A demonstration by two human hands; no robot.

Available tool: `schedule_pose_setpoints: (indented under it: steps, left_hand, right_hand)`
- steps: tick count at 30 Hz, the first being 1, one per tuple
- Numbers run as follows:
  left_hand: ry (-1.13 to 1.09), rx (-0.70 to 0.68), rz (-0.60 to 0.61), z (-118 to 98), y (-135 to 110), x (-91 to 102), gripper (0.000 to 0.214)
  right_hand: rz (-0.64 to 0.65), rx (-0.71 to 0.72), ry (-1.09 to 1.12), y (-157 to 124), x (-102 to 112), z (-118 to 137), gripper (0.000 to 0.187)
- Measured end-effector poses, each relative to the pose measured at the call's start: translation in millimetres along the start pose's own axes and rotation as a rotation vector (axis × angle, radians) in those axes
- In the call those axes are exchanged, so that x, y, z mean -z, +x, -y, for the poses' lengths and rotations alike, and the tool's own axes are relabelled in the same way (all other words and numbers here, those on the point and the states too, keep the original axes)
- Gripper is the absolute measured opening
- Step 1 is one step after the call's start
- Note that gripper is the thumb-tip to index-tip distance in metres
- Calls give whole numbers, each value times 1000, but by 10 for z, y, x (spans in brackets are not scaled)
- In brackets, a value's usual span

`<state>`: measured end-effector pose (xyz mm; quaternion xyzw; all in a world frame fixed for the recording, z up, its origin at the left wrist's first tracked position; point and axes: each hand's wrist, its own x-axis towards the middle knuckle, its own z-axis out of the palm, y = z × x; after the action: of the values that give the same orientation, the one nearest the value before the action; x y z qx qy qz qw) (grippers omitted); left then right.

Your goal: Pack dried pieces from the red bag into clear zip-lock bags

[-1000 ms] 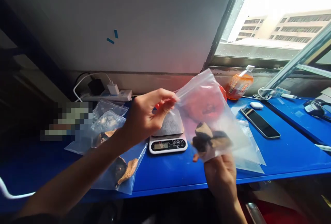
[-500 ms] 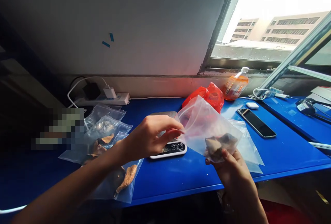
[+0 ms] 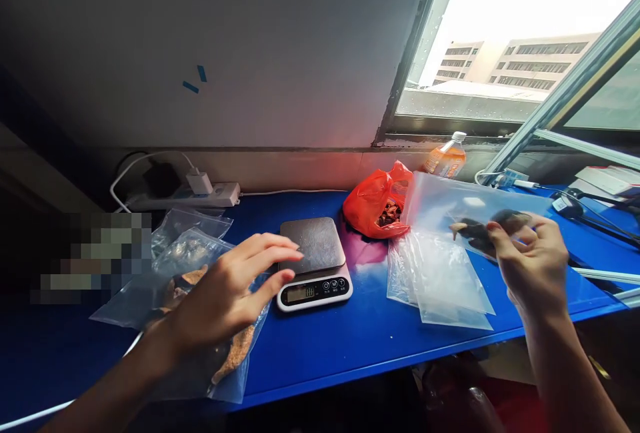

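Observation:
My right hand (image 3: 537,269) grips a clear plastic bag (image 3: 435,199) by its lower part, where dark brown dried pieces lie inside. The bag is raised above the right side of the table. My left hand (image 3: 237,286) holds nothing, its fingers apart, just left of a digital kitchen scale (image 3: 313,246). Nothing lies on the scale's metal plate, and its display seems to show zeros. Under and behind my left forearm are several clear bags (image 3: 117,303) with brown dried pieces in them; the forearm partly hides these.
A red plastic bag (image 3: 364,203) stands behind the scale, its mouth showing dark pieces. Flat clear bags (image 3: 447,286) lie right of the scale. A bottle of orange drink (image 3: 447,156), a power strip (image 3: 225,194) and cables line the wall. The blue table (image 3: 320,366) has its front edge near me.
My right hand has carried the bag rightward and up, away from the scale. My left hand has let go of the bag's mouth, moved left and spread its fingers. The view has shifted slightly.

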<state>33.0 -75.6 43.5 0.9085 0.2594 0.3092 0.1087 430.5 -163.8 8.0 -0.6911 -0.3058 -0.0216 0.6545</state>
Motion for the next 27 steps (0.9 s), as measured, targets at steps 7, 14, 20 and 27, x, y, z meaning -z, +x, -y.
schedule_pose_setpoints:
  steps: [7, 14, 20, 27]
  left_hand:
    - [256, 256, 0, 185, -956, -321, 36]
    - [344, 484, 95, 549, -1153, -460, 43]
    - [385, 442, 121, 723, -876, -409, 42]
    - [357, 367, 122, 779, -606, -285, 42]
  right_hand:
    - [213, 412, -483, 358, -439, 361, 28]
    - [380, 613, -764, 724, -1009, 631, 40]
    - [472, 576, -918, 921, -1200, 764, 39]
    - [487, 562, -881, 882, -1082, 836, 20]
